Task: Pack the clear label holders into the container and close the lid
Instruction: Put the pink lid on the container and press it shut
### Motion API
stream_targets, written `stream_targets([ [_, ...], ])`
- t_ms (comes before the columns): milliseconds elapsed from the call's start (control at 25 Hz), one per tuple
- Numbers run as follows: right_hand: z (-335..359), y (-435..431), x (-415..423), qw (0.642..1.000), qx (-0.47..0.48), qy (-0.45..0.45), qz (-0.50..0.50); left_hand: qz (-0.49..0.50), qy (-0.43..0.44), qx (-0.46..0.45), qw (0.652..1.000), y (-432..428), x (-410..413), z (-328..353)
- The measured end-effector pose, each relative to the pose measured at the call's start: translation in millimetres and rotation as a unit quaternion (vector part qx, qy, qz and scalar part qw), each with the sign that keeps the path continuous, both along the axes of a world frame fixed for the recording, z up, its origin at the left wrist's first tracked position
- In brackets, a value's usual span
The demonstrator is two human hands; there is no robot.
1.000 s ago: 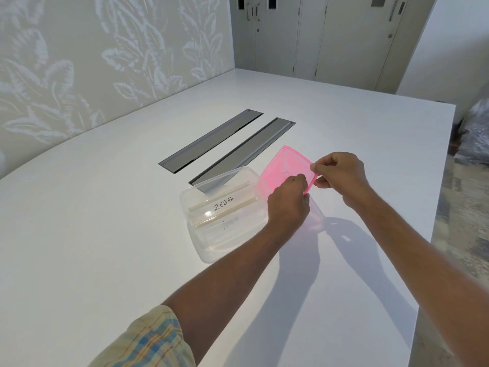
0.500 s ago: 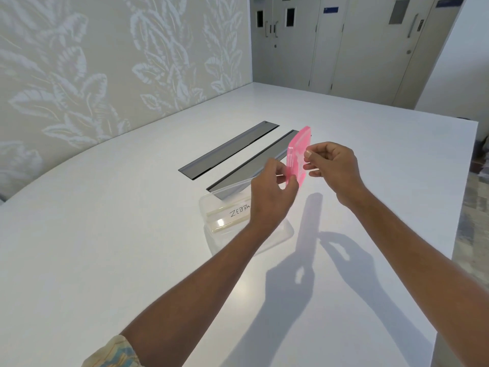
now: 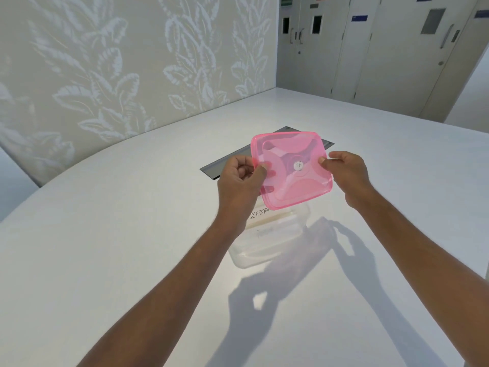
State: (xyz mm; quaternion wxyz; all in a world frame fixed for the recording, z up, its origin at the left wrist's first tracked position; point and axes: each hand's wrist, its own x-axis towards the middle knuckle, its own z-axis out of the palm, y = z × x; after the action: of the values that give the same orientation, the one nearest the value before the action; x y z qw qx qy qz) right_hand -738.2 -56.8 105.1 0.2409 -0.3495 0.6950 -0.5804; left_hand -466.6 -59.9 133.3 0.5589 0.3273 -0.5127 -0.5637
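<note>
Head view: hands point(image 3: 239, 178) gripping lid point(image 3: 291, 169).

Pink lid point(image 3: 293, 178) — tilted above clear container point(image 3: 267, 247)

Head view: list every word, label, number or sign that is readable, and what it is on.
"ZEBRA", handwritten on a clear label holder in the clear plastic container; the end is hidden by the pink translucent lid.
Fainter writing on a lower holder: too blurred.
Small round sticker on the lid: unreadable.
Door signs far back: too small.
</note>
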Motion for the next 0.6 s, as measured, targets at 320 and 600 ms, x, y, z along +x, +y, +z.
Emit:
stream_targets([
  [320,-8.7,-22.5,16.2,0.999,0.009,-0.002,0.048,0.103,-0.088,0.072,0.988,-23.8,45.7,-20.4],
  [600,-32.6,-29.8,25.0,0.995,0.077,0.036,0.053,0.147,-0.223,0.137,0.954,-49.3,67.1,-61.6],
])
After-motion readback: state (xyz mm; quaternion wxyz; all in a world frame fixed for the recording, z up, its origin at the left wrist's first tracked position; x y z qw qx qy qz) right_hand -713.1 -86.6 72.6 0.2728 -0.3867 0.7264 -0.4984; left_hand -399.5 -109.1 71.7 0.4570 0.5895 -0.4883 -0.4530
